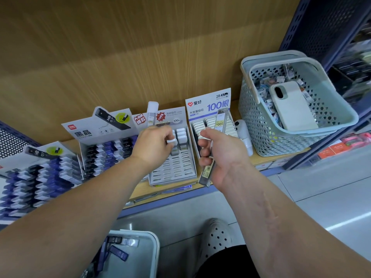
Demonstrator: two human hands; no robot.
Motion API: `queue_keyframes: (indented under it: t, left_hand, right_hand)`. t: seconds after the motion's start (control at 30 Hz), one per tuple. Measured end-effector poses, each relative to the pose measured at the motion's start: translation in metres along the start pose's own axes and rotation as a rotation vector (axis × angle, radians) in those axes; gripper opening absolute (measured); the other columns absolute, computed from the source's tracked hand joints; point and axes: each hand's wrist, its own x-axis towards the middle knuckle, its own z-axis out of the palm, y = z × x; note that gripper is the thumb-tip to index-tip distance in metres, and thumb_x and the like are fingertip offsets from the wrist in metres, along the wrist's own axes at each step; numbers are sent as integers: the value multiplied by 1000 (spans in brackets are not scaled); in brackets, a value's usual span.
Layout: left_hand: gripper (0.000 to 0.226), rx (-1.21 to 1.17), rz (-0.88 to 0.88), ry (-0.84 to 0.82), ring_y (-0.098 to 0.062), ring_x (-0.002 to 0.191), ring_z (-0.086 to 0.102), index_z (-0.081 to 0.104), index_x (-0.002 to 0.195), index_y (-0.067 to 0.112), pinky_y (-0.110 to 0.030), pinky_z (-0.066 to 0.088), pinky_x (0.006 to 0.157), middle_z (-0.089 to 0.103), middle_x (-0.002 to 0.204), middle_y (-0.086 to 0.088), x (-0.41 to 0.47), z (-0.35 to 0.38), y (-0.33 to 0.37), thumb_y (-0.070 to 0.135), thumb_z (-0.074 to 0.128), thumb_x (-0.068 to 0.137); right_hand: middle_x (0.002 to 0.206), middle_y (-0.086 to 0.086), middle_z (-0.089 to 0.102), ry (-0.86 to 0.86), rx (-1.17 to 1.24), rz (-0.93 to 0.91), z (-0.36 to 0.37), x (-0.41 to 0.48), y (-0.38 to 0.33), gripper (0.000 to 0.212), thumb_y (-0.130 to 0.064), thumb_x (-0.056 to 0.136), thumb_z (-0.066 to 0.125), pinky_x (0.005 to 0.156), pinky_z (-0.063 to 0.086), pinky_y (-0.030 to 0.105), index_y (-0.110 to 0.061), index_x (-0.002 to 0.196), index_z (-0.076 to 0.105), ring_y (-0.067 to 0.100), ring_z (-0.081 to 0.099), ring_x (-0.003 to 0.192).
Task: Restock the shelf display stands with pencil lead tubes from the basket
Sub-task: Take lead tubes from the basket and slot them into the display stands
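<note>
Right grip [218,155] clasps a lead tube [207,173] near-upright; left grip [154,145] pinches a white-capped tube [172,141].

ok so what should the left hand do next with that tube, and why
Probably lower the white-capped tube that the left hand pinches into the next empty slot of the grey stand. Only its back rows look filled, the tube sits just before them, and the right hand holds spare tubes.

**Lead stand partly stocked**

The grey slotted display stand [176,169] holds capped tubes [181,135] in its back rows. Over it, the left hand [154,145] pinches a white-capped tube [171,141]. Right of the stand, the right hand [220,155] grips a clear tube [207,173], tilted. Below the stand, the basket [155,249] holds dark tubes [118,251].
</note>
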Motion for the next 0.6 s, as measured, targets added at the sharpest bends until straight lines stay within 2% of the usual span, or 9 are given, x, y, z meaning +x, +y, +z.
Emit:
queue_keyframes:
  t: [0.17,0.27,0.47,0.6]
  left_hand:
    - [6,32,76,11,-29,82,59,71,86,13,-37,49,74,64,82,-8,-1,-4,-1,14,76,83]
    - [4,68,132,45,-29,83,60,74,82,11,-38,51,74,68,79,-6,-2,-5,-2,12,78,81]
    - [6,101,128,84,-30,78,60,72,78,11,-30,40,70,67,73,-5,-4,-4,-1,7,78,78]
    - [8,93,128,116,-29,75,60,72,77,10,-30,39,71,65,70,-3,-5,-1,-1,6,79,77]
  right_hand:
    - [57,1,59,1,4,-4,-1,0,0,13,-12,96,63,37,28,22,-6,108,67,11,39,44]
    - [58,2,59,-9,9,-2,-2,-1,0,13,-12,96,63,37,29,22,-6,107,66,11,39,44]
    - [63,5,61,-29,-7,15,-2,-5,-1,23,-13,97,63,38,31,21,0,116,66,12,41,47]
    - [65,5,61,-36,-4,18,-3,-4,-1,22,-13,97,63,38,31,22,-1,115,67,12,42,47]
